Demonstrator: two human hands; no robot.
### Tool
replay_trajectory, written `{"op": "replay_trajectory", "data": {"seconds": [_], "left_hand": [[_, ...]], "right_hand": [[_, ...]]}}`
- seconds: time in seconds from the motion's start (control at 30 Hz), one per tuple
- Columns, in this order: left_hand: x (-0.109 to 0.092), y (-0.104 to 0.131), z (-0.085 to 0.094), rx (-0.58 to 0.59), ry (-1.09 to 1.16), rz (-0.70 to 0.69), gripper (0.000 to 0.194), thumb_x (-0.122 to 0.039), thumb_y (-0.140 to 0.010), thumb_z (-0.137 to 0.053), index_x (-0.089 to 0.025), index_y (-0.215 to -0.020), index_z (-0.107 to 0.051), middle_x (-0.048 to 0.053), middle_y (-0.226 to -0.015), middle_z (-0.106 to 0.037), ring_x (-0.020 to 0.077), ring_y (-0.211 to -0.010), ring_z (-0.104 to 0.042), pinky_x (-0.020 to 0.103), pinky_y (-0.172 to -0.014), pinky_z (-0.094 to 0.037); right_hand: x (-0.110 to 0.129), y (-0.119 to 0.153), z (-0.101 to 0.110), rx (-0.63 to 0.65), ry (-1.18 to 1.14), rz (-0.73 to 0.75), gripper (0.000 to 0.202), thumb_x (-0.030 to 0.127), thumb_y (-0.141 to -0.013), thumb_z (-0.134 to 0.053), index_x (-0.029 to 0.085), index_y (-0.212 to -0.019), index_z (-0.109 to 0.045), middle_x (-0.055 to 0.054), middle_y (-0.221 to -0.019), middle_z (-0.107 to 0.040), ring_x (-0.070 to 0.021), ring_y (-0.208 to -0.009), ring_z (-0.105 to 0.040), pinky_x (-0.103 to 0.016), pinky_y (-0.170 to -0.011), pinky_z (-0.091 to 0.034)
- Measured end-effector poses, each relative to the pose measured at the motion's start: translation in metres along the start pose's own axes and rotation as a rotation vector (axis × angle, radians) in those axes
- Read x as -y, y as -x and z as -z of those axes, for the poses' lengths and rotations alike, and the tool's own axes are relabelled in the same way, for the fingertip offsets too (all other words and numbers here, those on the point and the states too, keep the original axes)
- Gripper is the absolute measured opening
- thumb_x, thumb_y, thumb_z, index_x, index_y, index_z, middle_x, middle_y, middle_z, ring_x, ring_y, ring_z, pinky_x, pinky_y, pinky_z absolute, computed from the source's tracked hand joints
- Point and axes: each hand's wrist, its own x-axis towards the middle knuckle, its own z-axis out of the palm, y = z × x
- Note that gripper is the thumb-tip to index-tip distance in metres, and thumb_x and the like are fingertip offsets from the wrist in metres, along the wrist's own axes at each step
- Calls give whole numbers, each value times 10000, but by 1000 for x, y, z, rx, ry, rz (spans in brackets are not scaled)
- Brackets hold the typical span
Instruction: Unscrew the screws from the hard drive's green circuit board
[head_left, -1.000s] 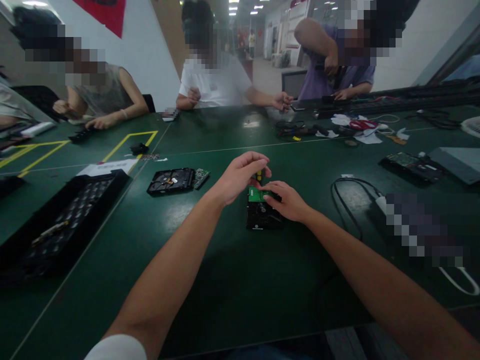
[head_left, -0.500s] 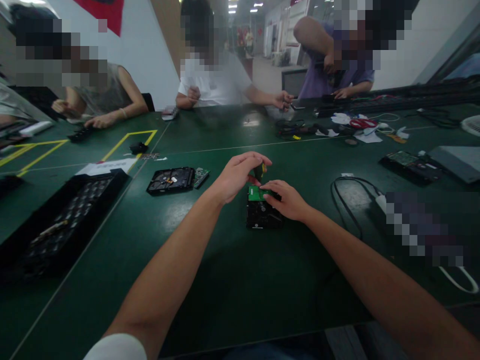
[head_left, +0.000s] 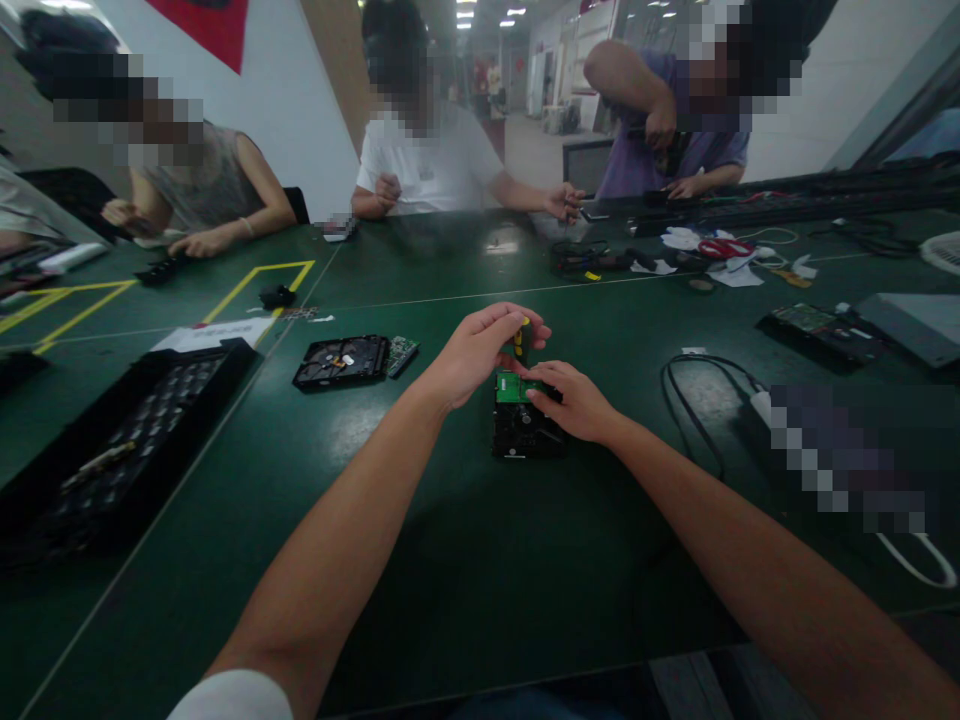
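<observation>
My left hand is closed around the black and yellow handle of a small screwdriver. It is held upright over the far end of a hard drive, and its tip is hidden behind my fingers. The drive lies on the green table with a green circuit board showing on its upper face. From the right, my right hand grips the drive's far right part, thumb and fingers bent over the board and close to the screwdriver.
Left of the hands lie another hard drive and a loose circuit board. A long black tray holds small parts. On the right are a cable, another drive and a grey box. Several people sit across the table.
The screwdriver handle has turned in my left hand and shows more yellow, with the fingers shifted slightly. My right hand and the hard drive have stayed in place.
</observation>
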Motion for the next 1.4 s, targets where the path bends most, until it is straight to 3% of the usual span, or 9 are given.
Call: {"op": "replay_trajectory", "data": {"seconds": [0.27,0.37,0.5,0.73,1.07,1.4], "left_hand": [[5,-1,0,-99,-92,-51,224,-353,-926,-764,-163,-952,-649,85,-1004,-749,144,-848,-680,208,-625,-544],[5,-1,-1,-58,-74,-64,241,-351,-917,-778,-181,-985,-622,53,-933,-732,139,-815,-677,207,-614,-535],[4,0,-2,-8,-102,-63,241,-389,-939,-740,-202,-1088,-716,30,-915,-685,145,-840,-655,208,-625,-547],[5,-1,3,-6,1,-25,263,-365,-974,-584,-172,-951,-761,102,-1102,-692,207,-966,-655,241,-620,-566],[1,-1,2,-38,-36,-7,217,-357,-965,-632,-178,-966,-754,82,-983,-690,191,-917,-668,239,-628,-575],[5,0,1,-53,-111,-35,288,-418,-888,-814,-168,-900,-670,22,-856,-659,122,-753,-626,234,-642,-576]], "right_hand": [[-1,-1,0,-5,-20,11,332,411,-1035,-604,294,-1331,-699,-93,-1337,-699,-295,-1275,-625,-535,-1113,-499],[-1,-1,-1,-11,-27,15,338,411,-1032,-607,278,-1328,-700,-104,-1331,-696,-296,-1264,-629,-526,-1107,-505],[0,-1,-1,-16,-28,16,345,401,-1029,-613,255,-1330,-697,-119,-1322,-693,-297,-1260,-631,-517,-1104,-509],[1,-1,1,-1,-15,17,326,386,-1033,-611,284,-1333,-692,-99,-1329,-704,-297,-1276,-627,-538,-1105,-502],[0,-1,1,4,-18,17,326,384,-1032,-613,305,-1337,-698,-89,-1331,-708,-296,-1278,-628,-541,-1103,-503],[-4,0,-2,-15,-24,18,312,405,-1033,-611,281,-1303,-703,-104,-1326,-694,-293,-1266,-632,-528,-1109,-507]]}}
